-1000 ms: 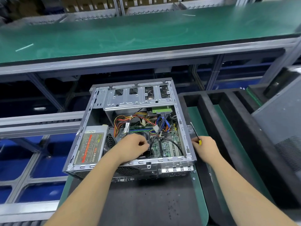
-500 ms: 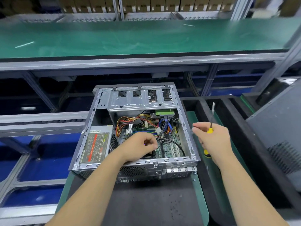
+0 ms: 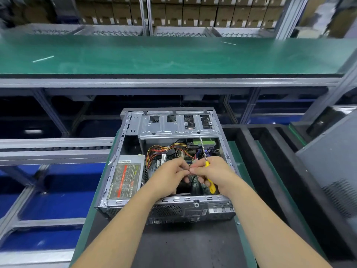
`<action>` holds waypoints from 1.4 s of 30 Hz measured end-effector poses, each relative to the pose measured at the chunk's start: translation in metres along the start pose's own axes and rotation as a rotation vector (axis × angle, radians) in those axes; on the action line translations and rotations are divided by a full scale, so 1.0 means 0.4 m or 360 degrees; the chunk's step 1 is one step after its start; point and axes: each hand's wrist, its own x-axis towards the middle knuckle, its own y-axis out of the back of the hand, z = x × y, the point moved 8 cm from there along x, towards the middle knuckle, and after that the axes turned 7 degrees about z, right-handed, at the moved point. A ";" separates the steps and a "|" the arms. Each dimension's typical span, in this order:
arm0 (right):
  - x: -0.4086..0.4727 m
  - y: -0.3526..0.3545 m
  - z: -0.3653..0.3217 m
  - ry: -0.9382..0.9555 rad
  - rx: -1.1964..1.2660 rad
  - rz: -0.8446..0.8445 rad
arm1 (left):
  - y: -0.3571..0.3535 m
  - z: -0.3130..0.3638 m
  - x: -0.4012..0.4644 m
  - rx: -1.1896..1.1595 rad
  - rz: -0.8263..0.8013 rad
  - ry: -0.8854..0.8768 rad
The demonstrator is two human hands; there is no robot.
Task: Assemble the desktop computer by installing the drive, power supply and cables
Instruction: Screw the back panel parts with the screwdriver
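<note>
Moved: my right hand [image 3: 216,174], gripping the yellow-handled screwdriver [image 3: 208,171], now inside the open grey metal computer case [image 3: 123,151] from its right edge. My left hand [image 3: 170,176]: fingertips pinched, meeting the right's; contents unclear. Power supply [image 3: 125,176] left of both.

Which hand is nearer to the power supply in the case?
Left. The left hand is over the case middle, just right of the power supply. The right hand, holding the screwdriver, is farther right.
</note>
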 end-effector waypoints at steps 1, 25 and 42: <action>0.000 -0.001 0.003 0.0001 0.0027 -0.0006 | 0.000 0.000 0.000 0.0004 0.0000 0.0000; -0.039 0.135 -0.068 0.0349 0.0781 0.0302 | -0.009 0.034 -0.012 0.0487 -0.0016 -0.0192; -0.058 0.403 0.424 -0.0516 -0.0807 0.0903 | -0.015 0.027 -0.006 0.0686 0.0003 -0.0120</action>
